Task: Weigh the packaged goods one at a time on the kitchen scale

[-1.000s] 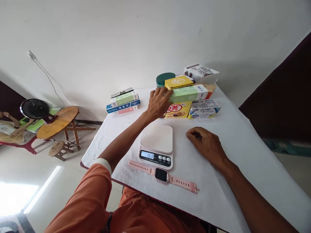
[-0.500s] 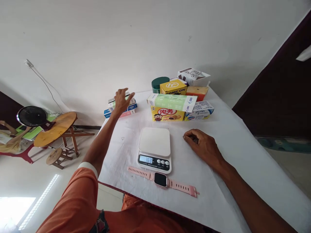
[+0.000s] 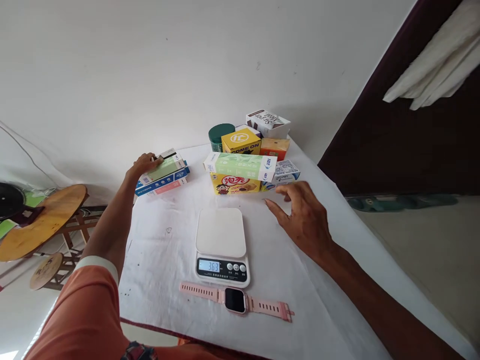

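Observation:
My left hand (image 3: 144, 162) reaches to the far left of the white table (image 3: 161, 260). Its fingers curl over the left end of a pale green box (image 3: 165, 168), which lies on a small stack with a blue box (image 3: 165, 180) and a pink box (image 3: 170, 187). My right hand (image 3: 304, 214) hovers with fingers spread, holding nothing, just in front of a blue-and-white box (image 3: 285, 171). A white kitchen scale (image 3: 221, 240) showing 363 sits bare in the middle. In front of the scale lies a pink smartwatch (image 3: 234, 300).
Behind the scale a long green box (image 3: 240, 165) rests on a yellow snack box (image 3: 234, 184). Further back are a yellow carton (image 3: 240, 141), a dark green tin (image 3: 219, 135), an orange box (image 3: 275, 148) and a white-brown box (image 3: 268, 122). A round wooden table (image 3: 37, 222) and stool (image 3: 47, 270) stand left.
My left hand left the long green box on the snack box, swung left and settled on the left stack. My right hand lifted off the table and spread its fingers. The view shifted right.

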Tool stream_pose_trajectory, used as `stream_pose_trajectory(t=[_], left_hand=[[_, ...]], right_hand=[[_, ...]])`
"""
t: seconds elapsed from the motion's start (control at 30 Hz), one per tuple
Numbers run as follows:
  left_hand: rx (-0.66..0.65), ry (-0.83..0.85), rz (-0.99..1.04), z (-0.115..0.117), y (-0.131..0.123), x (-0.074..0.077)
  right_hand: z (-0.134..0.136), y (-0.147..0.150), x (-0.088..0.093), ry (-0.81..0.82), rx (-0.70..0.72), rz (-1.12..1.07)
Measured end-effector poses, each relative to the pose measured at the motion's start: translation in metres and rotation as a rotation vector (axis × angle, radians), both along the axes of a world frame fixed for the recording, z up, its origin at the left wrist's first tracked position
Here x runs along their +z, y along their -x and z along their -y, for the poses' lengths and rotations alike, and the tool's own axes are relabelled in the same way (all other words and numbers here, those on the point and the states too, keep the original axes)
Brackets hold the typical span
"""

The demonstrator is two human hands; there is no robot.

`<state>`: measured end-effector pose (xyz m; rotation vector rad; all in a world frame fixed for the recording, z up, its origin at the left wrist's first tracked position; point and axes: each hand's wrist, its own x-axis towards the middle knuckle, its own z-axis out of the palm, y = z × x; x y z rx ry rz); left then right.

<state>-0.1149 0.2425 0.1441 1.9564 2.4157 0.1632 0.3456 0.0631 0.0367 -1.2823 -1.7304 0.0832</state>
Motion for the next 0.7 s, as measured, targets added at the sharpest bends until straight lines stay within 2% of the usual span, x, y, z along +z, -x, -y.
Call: stream_pose_trajectory(t=[0.1,0.2,0.3,0.43,0.57,0.7], left_hand=[[0.021,0.063,0.021,-0.009,0.006,0.008],[0.003,0.085,0.049,-0.009,0.009,0.012],[-0.030,0.083,0.070,-0.005,0.011,0.011],[-0.057,0.032,0.057,0.001,0.006,0.005],[-0.047,-0.100,-0.005,0.008,-0.006,0.004],[-0.018,-0.296,-0.093,0.022,-0.012,0.022]], right_hand=[[-0.017,0.006,0.028,-0.200,-0.047,0.171],[-0.042,0.014,0.044,-0.226,0.016,0.296],[-0.068,0.020,0.045,-0.199,0.075,0.329],[-0.089,0.024,0.037,-0.178,0.072,0.296],[-0.086,0.022,0.037,-0.168,0.057,0.271],[-0.059,0.012,0.041,-0.182,0.024,0.240]])
